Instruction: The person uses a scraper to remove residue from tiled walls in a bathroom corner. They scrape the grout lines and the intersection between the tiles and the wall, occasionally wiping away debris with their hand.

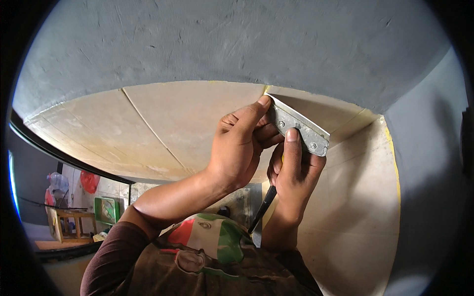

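Head view: left hand (238, 137) pinches and right hand (297, 172) grips a partly covered, flat metal scraper (305, 130); smooth beige tiles (168, 118) behind, scored grey wall (222, 39) adjoining, green crate (106, 211) left.

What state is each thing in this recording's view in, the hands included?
Scraper: held in both hands, slanted, its long edge uncovered.
Left hand: pinching the scraper's upper-left end.
Right hand: closed around the scraper, thumb pressed on its flat head.
Grey wall: coated, marked with small nicks.
Tiles: fixed in place, joints visible, brownish in patches.
Green crate: seemingly propped on edge.
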{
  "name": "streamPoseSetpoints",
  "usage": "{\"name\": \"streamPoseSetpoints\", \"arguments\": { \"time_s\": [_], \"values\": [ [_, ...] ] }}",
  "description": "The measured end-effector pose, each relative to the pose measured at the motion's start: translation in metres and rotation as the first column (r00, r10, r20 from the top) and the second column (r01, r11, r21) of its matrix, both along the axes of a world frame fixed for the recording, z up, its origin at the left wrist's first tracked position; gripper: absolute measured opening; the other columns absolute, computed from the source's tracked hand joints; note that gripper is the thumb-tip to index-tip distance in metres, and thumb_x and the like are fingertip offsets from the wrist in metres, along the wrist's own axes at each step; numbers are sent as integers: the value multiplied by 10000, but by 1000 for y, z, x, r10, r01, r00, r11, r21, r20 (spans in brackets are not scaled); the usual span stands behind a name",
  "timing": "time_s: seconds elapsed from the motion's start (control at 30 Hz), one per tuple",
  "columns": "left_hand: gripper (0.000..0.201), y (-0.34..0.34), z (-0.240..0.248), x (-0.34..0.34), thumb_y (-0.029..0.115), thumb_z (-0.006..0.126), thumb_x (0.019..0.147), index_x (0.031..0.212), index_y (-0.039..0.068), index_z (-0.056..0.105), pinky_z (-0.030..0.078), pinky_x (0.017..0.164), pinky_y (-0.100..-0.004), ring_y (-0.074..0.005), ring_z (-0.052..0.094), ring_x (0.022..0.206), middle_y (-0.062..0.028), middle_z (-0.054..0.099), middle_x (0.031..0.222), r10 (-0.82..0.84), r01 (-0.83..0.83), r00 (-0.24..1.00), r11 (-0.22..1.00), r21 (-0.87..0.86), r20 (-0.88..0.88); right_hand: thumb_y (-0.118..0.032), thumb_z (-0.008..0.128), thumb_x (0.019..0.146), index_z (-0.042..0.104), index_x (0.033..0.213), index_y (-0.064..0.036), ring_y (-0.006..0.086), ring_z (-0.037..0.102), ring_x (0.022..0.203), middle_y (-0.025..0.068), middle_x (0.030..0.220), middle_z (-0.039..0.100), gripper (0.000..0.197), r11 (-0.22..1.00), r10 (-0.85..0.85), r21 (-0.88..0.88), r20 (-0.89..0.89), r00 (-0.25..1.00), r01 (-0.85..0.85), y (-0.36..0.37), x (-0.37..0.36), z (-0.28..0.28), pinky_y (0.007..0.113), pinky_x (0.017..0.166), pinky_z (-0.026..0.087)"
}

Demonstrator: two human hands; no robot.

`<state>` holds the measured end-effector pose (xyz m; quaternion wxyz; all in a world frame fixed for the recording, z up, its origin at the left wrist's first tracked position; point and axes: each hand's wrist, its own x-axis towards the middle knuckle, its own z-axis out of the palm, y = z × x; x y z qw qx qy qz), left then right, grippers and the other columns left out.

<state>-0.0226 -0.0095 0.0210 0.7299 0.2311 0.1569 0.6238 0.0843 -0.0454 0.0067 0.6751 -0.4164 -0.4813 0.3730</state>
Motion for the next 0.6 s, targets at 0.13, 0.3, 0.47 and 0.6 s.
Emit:
{"name": "streamPoseSetpoints", "arguments": {
  "time_s": [0.13,0.3,0.47,0.6],
  "values": [
    [403,-2,3,1,231,570,1073,687,131,509,462,653,-289,-72,398,627,60,420,685,0,0,1000,1000,-29,-14,-110,614,1035,650,892,-7,29,461,453,-43,577,542,180,1000,-9,-16,-55,998,8,-3,-3,1,229,422,321],
    [409,-1,4,0,241,580,1069,681,129,518,479,669,-295,-72,409,632,56,442,688,9,-10,999,1000,-30,-35,-115,617,1034,647,880,-10,29,464,450,-43,575,539,189,1000,-3,-3,-53,999,3,-1,-2,-2,236,416,320],
    [420,0,4,0,237,576,1072,672,135,500,483,680,-292,-74,378,629,62,420,691,-4,3,999,1000,-23,-35,-116,622,1031,647,873,-11,30,467,462,-43,576,541,192,1000,8,-29,-79,997,-10,-1,1,2,237,421,320],
    [426,-2,6,2,241,572,1076,671,139,489,474,672,-287,-75,363,629,66,404,692,8,-9,999,1000,-24,-38,-124,624,1031,651,869,-10,30,464,464,-43,576,541,200,1000,-5,-26,-93,996,3,0,-1,4,236,425,316]
  ]
}}
